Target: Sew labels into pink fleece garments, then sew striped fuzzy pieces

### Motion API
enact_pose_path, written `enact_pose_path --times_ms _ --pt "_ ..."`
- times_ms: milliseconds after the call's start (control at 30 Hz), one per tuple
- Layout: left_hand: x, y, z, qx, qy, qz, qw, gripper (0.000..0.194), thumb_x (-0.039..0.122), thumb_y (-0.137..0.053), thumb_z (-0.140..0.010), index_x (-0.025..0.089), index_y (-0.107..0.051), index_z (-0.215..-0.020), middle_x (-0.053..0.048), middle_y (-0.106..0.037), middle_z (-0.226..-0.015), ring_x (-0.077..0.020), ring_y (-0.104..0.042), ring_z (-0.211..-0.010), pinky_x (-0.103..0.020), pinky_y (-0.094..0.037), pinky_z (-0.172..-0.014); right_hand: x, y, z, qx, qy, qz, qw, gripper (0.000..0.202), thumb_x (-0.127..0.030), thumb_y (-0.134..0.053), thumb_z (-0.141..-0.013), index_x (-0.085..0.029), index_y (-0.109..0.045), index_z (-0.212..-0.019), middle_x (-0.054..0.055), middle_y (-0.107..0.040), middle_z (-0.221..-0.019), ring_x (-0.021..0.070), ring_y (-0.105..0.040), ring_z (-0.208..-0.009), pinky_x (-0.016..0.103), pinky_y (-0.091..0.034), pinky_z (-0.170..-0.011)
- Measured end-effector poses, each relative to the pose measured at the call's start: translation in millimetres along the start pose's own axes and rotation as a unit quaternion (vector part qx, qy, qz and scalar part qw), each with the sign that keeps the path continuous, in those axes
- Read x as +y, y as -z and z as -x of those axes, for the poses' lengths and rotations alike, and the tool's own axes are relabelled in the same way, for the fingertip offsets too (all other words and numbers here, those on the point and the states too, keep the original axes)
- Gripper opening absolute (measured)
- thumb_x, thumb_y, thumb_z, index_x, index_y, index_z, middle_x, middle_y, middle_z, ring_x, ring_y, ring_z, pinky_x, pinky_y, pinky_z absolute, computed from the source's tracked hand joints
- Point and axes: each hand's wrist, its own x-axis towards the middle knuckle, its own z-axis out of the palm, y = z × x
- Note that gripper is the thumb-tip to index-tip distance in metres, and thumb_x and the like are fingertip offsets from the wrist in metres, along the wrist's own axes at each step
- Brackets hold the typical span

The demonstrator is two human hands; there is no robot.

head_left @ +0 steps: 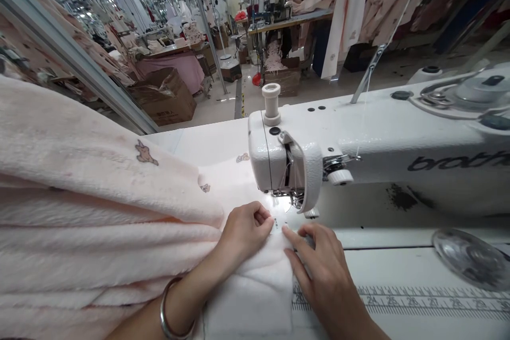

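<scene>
Pale pink plush fabric (pixel 255 303) lies under the front of a white sewing machine (pixel 287 154), its edge close to the presser foot (pixel 297 199). My left hand (pixel 245 231) is closed, its thumb and curled fingers pinching the fabric just before the foot. Beside those fingertips shows a small white label (pixel 275 223) with dark print. My right hand (pixel 324 263) rests with fingers apart, the index fingertip touching the fabric's right edge near the label. What lies beneath the fingers is hidden.
More plush fabric with small animal prints (pixel 99 164) is heaped at the left. A printed ruler (pixel 392 300) runs along the table front, and a clear round dish (pixel 470 257) sits at the right. A metal post (pixel 75 48) rises behind; beyond are cardboard boxes (pixel 165 98) and other workstations.
</scene>
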Motion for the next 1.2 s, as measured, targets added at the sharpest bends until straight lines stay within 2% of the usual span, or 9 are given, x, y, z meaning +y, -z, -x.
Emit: enact_pose_path --times_ms 600,1200 --pt "-0.1 1.1 -0.2 -0.012 -0.005 -0.001 1.0 0.015 0.029 -0.055 -0.075 0.017 -0.059 -0.069 -0.001 -0.062 -0.061 -0.0146 -0.057 -0.059 -0.024 -0.04 -0.057 2.2 -1.1 1.1 0.005 0.004 -0.005 1.0 0.029 -0.013 -0.047 -0.09 -0.015 -0.056 -0.118 0.012 -0.047 -0.1 0.0252 -0.048 -0.097 0.045 -0.042 -0.083" --pt "-1.3 0.7 -0.9 -0.012 -0.01 -0.009 1.0 0.012 0.027 -0.053 -0.074 0.017 -0.059 -0.07 0.001 -0.061 -0.064 -0.014 -0.057 -0.062 -0.024 -0.04 -0.059 0.6 0.8 -3.0 0.019 0.037 0.006 0.999 0.024 -0.013 -0.049 -0.09 -0.008 -0.058 -0.111 0.013 -0.045 -0.098 0.0253 -0.045 -0.095 0.042 -0.04 -0.08"
